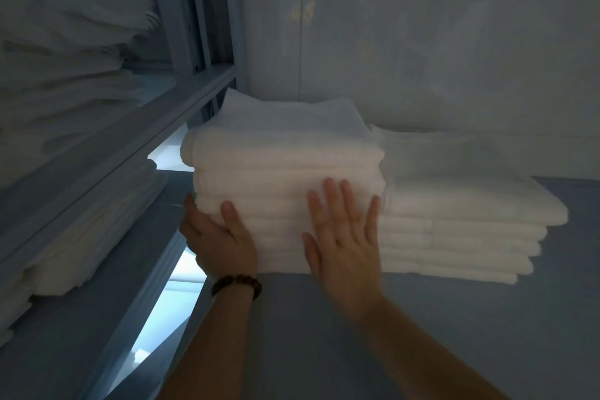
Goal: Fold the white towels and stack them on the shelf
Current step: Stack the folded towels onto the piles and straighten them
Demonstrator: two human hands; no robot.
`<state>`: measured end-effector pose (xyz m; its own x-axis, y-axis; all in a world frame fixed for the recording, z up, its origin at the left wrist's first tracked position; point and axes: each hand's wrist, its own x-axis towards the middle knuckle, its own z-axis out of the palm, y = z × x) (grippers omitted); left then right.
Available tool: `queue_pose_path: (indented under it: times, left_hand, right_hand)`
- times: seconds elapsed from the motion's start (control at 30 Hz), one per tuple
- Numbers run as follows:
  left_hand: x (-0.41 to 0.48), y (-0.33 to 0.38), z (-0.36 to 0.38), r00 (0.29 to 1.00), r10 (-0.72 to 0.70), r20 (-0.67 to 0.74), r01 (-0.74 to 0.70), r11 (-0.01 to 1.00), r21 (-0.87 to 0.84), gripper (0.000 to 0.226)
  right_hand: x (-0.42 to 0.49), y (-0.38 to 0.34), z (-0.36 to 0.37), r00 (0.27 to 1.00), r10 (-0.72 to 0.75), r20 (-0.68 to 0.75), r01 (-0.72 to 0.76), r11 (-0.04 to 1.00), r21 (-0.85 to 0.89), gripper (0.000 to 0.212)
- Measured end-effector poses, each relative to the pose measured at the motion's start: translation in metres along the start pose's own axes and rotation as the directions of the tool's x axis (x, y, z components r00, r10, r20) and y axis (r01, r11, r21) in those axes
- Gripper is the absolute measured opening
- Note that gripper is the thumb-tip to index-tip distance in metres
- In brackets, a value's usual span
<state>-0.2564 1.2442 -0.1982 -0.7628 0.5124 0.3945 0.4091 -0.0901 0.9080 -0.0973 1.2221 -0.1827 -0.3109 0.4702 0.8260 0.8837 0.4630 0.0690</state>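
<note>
Two stacks of folded white towels sat on the blue-grey shelf (324, 318), side by side against the pale back wall (422, 42). My hands were on the taller stack (282, 169), the left-hand one of the pair. My right hand (345, 243) lay flat and open against its front face, fingers spread and pointing up, palm pressed to the folded edges near the stack's right corner. My left hand (220, 237) was also open, cupped around the lower left corner, thumb on the front face and the other fingers wrapped out of sight round the side; neither hand pinched any cloth. A dark beaded bracelet (236, 285) ringed my left wrist. The lower stack (454, 221) touched the tall one on its right, just beside my right hand, its layers stepped outward toward the right. To the left, beyond the shelf uprights (207, 26), more white linen (65, 75) was piled on neighbouring shelves at two levels, blurred and dim.
</note>
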Motion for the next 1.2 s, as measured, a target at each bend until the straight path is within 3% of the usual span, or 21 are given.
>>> queue_pose_path:
  times: [0.07, 0.17, 0.4, 0.53, 0.67, 0.8, 0.87, 0.93, 1.03, 1.2]
  left_hand:
    - [-0.001, 0.001, 0.004, 0.998, -0.049, -0.046, 0.051, 0.998, 0.036, 0.059]
    - [0.008, -0.005, 0.009, 0.991, -0.095, -0.094, 0.101, 0.993, 0.059, 0.053]
    - [0.009, -0.007, 0.006, 0.987, -0.160, -0.013, 0.160, 0.987, -0.026, 0.059]
    - [-0.023, 0.011, -0.006, 0.989, -0.095, 0.114, 0.088, 0.994, 0.064, 0.062]
    - [-0.065, 0.041, -0.031, 0.946, -0.004, 0.324, -0.058, 0.982, 0.181, 0.058]
    - [-0.109, 0.095, -0.058, 0.802, 0.109, 0.587, -0.233, 0.963, 0.140, 0.054]
    - [-0.128, 0.124, -0.066, 0.723, 0.156, 0.673, -0.344, 0.926, 0.156, 0.052]
    - [-0.148, 0.149, -0.069, 0.645, 0.166, 0.746, -0.441, 0.878, 0.185, 0.051]
    - [-0.177, 0.177, -0.064, 0.575, 0.120, 0.809, -0.483, 0.848, 0.218, 0.051]
    - [-0.235, 0.210, -0.039, 0.585, 0.073, 0.808, -0.461, 0.849, 0.258, 0.051]
  right_hand:
    - [0.013, 0.001, 0.021, 0.989, -0.139, 0.050, 0.145, 0.982, -0.121, 0.057]
    - [0.009, 0.021, 0.039, 0.967, -0.216, 0.132, 0.241, 0.945, -0.219, 0.058]
    - [-0.027, 0.037, 0.023, 0.957, -0.173, 0.232, 0.217, 0.959, -0.181, 0.056]
    - [-0.029, 0.026, -0.011, 0.938, -0.051, 0.344, 0.073, 0.996, -0.050, 0.057]
    - [-0.039, 0.025, -0.067, 0.837, 0.224, 0.499, -0.295, 0.953, 0.067, 0.056]
    - [-0.047, 0.036, -0.132, 0.610, 0.512, 0.605, -0.726, 0.667, 0.167, 0.053]
    - [-0.048, 0.044, -0.169, 0.504, 0.593, 0.629, -0.837, 0.516, 0.184, 0.052]
    - [-0.052, 0.056, -0.202, 0.475, 0.601, 0.643, -0.849, 0.506, 0.154, 0.052]
    - [-0.061, 0.086, -0.237, 0.471, 0.581, 0.664, -0.794, 0.607, 0.033, 0.053]
    - [-0.076, 0.145, -0.272, 0.430, 0.557, 0.710, -0.783, 0.622, -0.013, 0.054]
